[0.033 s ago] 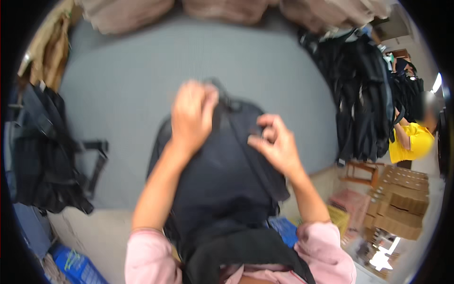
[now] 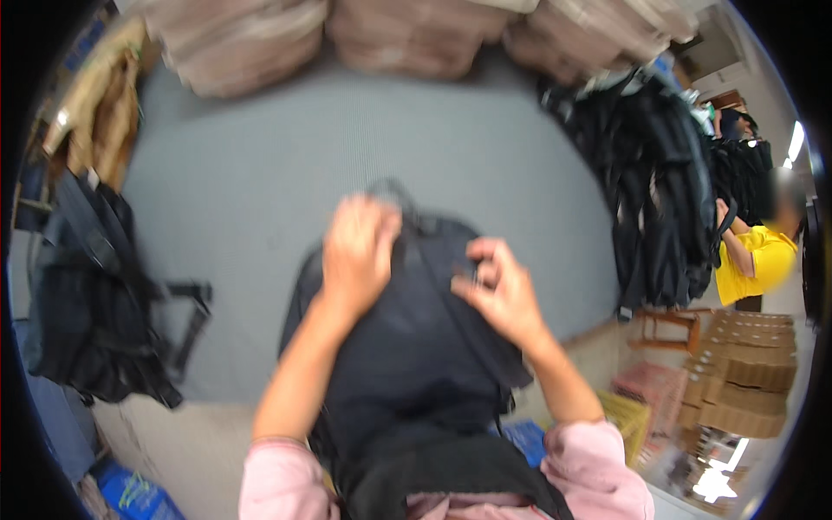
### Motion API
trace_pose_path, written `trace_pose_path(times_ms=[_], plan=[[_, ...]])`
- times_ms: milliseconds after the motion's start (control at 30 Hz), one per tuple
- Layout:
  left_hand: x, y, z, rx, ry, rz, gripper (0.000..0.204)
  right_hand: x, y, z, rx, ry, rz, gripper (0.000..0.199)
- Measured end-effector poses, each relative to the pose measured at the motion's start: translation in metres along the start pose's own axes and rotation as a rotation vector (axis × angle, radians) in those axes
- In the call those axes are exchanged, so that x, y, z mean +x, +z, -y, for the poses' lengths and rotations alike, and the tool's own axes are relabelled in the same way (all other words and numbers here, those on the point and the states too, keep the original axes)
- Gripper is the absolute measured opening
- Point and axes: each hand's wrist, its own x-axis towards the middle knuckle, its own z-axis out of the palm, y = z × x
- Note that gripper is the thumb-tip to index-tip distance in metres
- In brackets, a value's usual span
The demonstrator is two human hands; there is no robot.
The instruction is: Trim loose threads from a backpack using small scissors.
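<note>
- Left hand (image 2: 357, 260) curled at the bag's (image 2: 394, 360) top
- Right hand (image 2: 504, 295) half-curled over its side
- Too blurred to tell either's grip
- Loose hold might let it slip

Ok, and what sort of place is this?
Probably a bag workshop or packing room: what look like black bags are piled along the right of a big grey table, with stacked cardboard beyond.

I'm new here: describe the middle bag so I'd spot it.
Find the grey table. At its near edge, midway across, lies a dark backpack. Unlike the black bags at right, it alone lies under the left hand and right hand.
</note>
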Motion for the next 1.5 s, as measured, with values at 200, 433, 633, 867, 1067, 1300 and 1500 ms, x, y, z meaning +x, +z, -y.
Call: trace_pose_path(times_ms=[200, 433, 633, 867, 1067, 1300, 1500], plan=[[-0.038, -0.013, -0.023, 0.067, -0.112, 0.245, 0.022, -0.024, 0.011, -0.016, 0.155, -0.057, 0.022, 0.049], [-0.049, -0.05, -0.054, 0.178, -0.21, -0.045, 0.03, -0.062, 0.002, -0.01, 0.471, -0.118, -0.081, 0.043], [-0.076, -0.083, -0.044, 0.211, -0.399, 0.142, 0.036, -0.07, 0.01, -0.011, 0.591, -0.146, -0.07, 0.044], [-0.08, -0.102, -0.065, 0.06, -0.477, 0.004, 0.03, -0.083, 0.002, -0.004, 0.757, -0.226, -0.1, 0.045], [-0.117, -0.11, -0.05, -0.145, -0.751, 0.078, 0.036, -0.087, 0.019, -0.016, 0.786, -0.189, -0.037, 0.044], [-0.13, -0.126, -0.056, -0.104, -0.774, 0.195, 0.035, -0.09, 0.024, -0.026, 0.766, -0.195, 0.004, 0.043], [-0.125, -0.116, -0.056, 0.002, -0.699, 0.132, 0.036, -0.087, 0.023, -0.02, 0.795, -0.209, 0.029, 0.042]])
